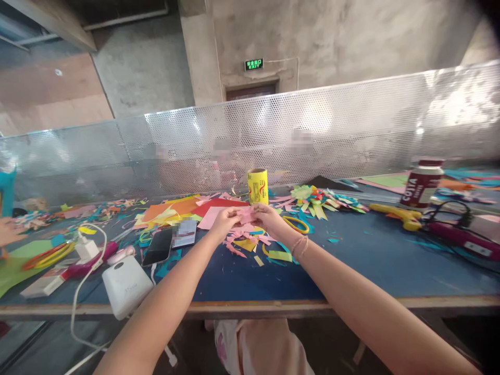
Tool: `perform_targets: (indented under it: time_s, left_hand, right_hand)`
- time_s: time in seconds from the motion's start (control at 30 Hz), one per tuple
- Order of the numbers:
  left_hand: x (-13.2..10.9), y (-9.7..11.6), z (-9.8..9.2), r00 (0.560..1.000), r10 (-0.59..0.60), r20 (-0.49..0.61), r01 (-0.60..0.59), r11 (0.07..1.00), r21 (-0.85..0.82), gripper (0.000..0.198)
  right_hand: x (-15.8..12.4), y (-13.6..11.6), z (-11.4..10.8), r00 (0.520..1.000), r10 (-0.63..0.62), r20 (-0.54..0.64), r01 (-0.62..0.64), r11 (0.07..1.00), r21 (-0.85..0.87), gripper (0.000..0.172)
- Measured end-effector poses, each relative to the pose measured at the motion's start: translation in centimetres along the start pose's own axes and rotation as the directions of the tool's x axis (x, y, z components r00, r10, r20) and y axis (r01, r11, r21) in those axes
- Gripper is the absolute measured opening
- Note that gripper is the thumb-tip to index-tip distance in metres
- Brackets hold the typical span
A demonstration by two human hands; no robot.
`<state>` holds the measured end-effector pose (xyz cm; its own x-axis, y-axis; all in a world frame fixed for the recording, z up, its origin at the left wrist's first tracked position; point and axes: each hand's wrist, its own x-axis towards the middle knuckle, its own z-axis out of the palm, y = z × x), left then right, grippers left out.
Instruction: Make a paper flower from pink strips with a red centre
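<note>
Between my two hands is a small piece of pink paper (246, 214), held up over the table. My left hand (226, 221) pinches its left side, and my right hand (267, 217) grips its right side. Right behind my hands a yellow cardboard tube (258, 187) stands upright. A larger pink sheet (211, 216) lies beside my left hand, with a red sheet (222, 204) behind it. Pink paper scraps (236, 249) are scattered below my hands. Yellow-handled scissors, by the look of the loop handle (297, 225), lie close to my right wrist, partly hidden.
A phone (158, 247) and a white power bank (127, 286) with a cable sit at left. A fringed paper pile (312, 199) lies behind right. Farther right are a yellow glue gun (402, 214) and a Costa bottle (422, 185). A perforated metal screen (336, 135) runs along the back.
</note>
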<state>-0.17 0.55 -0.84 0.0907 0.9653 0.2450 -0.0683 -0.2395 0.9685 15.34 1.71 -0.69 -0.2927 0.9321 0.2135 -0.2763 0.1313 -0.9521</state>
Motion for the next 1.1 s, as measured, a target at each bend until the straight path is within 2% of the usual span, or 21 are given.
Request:
perform_targets:
  time_s: [0.27, 0.33, 0.43, 0.57, 0.67, 0.8, 1.1]
  left_hand:
    - [-0.1, 0.2, 0.0, 0.999, 0.025, 0.041, -0.026, 0.999, 0.032, 0.015]
    - [-0.1, 0.0, -0.1, 0.997, 0.037, 0.064, -0.040, 0.998, 0.050, 0.020]
    - [0.0, -0.1, -0.2, 0.995, 0.048, 0.082, -0.053, 0.997, 0.060, 0.023]
    - [0.0, 0.1, -0.2, 0.999, 0.020, 0.036, -0.020, 1.000, -0.005, 0.015]
    - [0.1, 0.2, -0.1, 1.000, 0.029, -0.010, -0.029, 0.998, 0.048, 0.012]
    - [0.3, -0.1, -0.2, 0.999, 0.026, 0.026, -0.030, 0.985, 0.170, 0.013]
    - [0.2, 0.0, -0.2, 0.997, 0.056, 0.055, -0.066, 0.977, 0.201, 0.019]
  right_hand:
    - [-0.2, -0.5, 0.3, 0.997, 0.074, -0.019, -0.073, 0.994, 0.079, 0.005]
    - [-0.1, -0.4, 0.2, 0.999, 0.050, -0.022, -0.048, 0.996, 0.073, 0.003]
    - [0.1, 0.0, 0.0, 1.000, -0.020, -0.021, 0.019, 0.999, -0.043, 0.009]
    - [0.3, 0.4, -0.3, 0.995, -0.097, -0.035, 0.089, 0.979, -0.185, 0.017]
    - [0.5, 0.5, -0.5, 0.992, -0.120, -0.032, 0.110, 0.966, -0.232, 0.019]
    - [0.6, 0.5, -0.6, 0.992, -0.121, -0.019, 0.112, 0.959, -0.260, 0.020]
    - [0.6, 0.4, -0.8, 0.979, -0.203, -0.016, 0.195, 0.956, -0.221, 0.024]
